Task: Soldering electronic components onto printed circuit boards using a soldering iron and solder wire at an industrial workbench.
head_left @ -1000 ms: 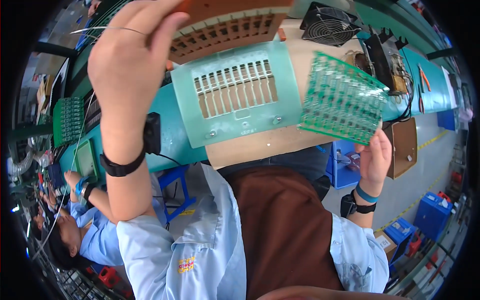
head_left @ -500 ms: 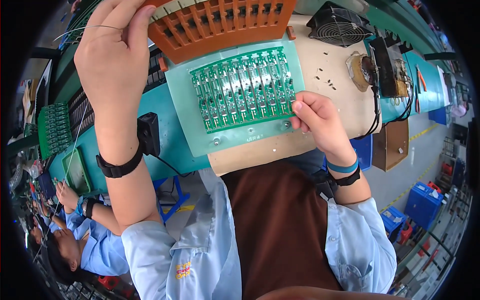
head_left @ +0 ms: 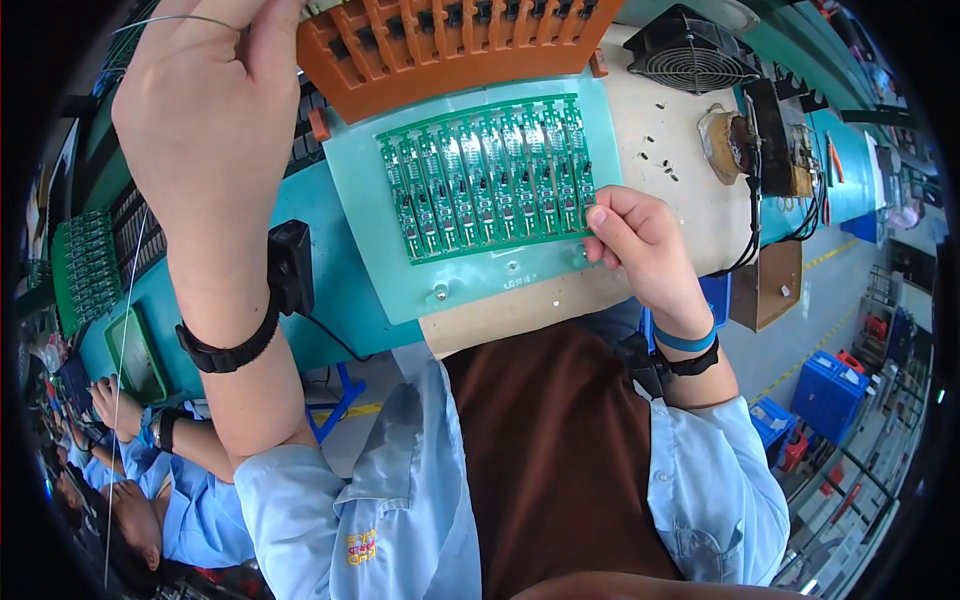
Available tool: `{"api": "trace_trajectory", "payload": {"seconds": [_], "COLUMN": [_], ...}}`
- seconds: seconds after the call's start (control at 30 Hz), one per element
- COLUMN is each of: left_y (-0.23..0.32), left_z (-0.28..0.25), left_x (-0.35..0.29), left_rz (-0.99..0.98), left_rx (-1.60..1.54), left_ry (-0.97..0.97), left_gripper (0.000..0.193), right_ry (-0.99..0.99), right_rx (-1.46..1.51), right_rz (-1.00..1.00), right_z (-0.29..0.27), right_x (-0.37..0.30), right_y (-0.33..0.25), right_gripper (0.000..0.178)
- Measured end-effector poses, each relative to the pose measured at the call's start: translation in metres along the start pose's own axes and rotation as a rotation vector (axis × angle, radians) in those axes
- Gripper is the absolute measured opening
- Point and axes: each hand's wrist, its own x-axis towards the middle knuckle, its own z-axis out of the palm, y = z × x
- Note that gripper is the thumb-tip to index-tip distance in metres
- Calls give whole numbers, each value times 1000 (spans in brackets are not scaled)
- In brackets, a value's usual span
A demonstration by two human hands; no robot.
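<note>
A green circuit board panel (head_left: pixel 490 180), made of several narrow strips with small black parts, lies over a pale green plate (head_left: pixel 390 290). My right hand (head_left: pixel 640 240) pinches the panel's right edge near its lower corner between thumb and bent fingers. Behind the panel stands an orange slotted rack (head_left: pixel 400 80) with black pieces in its slots. My left hand (head_left: pixel 205 130) is raised by the rack's upper left corner, fingers bent together. The frame's top edge cuts off its fingertips, so anything they grip is hidden. A thin wire (head_left: pixel 175 18) arcs across the back of this hand.
Several tiny dark parts (head_left: pixel 660 165) lie on brown paper right of the plate. Farther right are a black fan (head_left: pixel 695 60), a round coil-like piece (head_left: pixel 722 145) and cables (head_left: pixel 755 215). A green tray (head_left: pixel 137 350) and another person's hand (head_left: pixel 118 408) are at left.
My left hand has shifted slightly left and up, its fingertips now partly out of frame. My right hand keeps its pinch on the panel. The view has shifted a little.
</note>
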Motion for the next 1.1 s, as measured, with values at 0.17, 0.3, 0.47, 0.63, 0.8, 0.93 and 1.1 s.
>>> {"api": "trace_trajectory", "payload": {"seconds": [0.17,0.3,0.47,0.63,0.8,0.93,1.1], "left_y": [-1,-2,-1,-30,-48,-44,-44], "left_z": [-5,-7,-8,2,7,2,6], "left_x": [-10,-17,-18,-9,-20,-26,-28], "left_rz": [115,218,376,517,378,315,328], "left_rx": [97,167,236,149,39,52,-8], "left_ry": [39,69,119,155,105,115,148], "left_gripper": [27,26,26,27,28,28,29], "right_ry": [53,156,335,407,377,288,334], "right_rx": [-117,-334,-705,-911,-1018,-1098,-1070], "right_rz": [-46,-120,-313,-396,-363,-328,-346], "right_z": [3,5,9,8,1,2,1], "right_x": [2,4,7,11,13,15,15], "right_y": [-3,-1,4,3,-2,-6,-4], "right_gripper": [26,27,25,25,28,30,30]}}
